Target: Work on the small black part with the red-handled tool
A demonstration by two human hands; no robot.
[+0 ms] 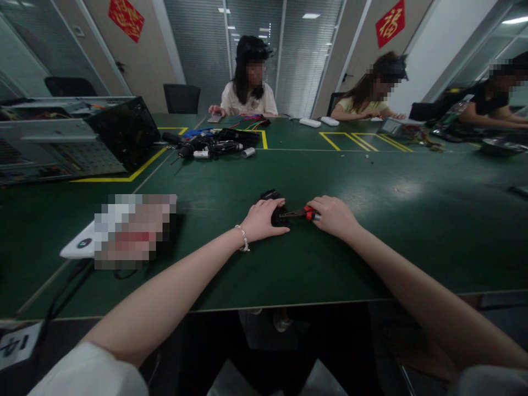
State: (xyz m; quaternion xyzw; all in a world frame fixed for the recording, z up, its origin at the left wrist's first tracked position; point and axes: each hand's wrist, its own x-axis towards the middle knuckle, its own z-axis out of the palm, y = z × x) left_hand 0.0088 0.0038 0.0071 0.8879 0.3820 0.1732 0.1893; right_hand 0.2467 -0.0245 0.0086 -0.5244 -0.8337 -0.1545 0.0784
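left fingers (269, 205) curved around a black part (279, 218), right fingers (324, 203) clasping pliers (308, 213) (red-handled)

office-type room doing duty as an electronics workshop. office side: glass wall with blinds (305, 66) at the back, plain door (142, 69) with a red paper sign (127, 19), black office chair (181, 99), ceiling lights reflected in the glass. workshop side: big green worktable (350, 247) marked off with yellow tape (264, 140), opened computer case (61, 144) on the left, heap of tools and cables (218, 142), pliers (304, 213) in the right hand (335, 215). others seated around the same table, e.g. person in a white top (268, 102) opposite.
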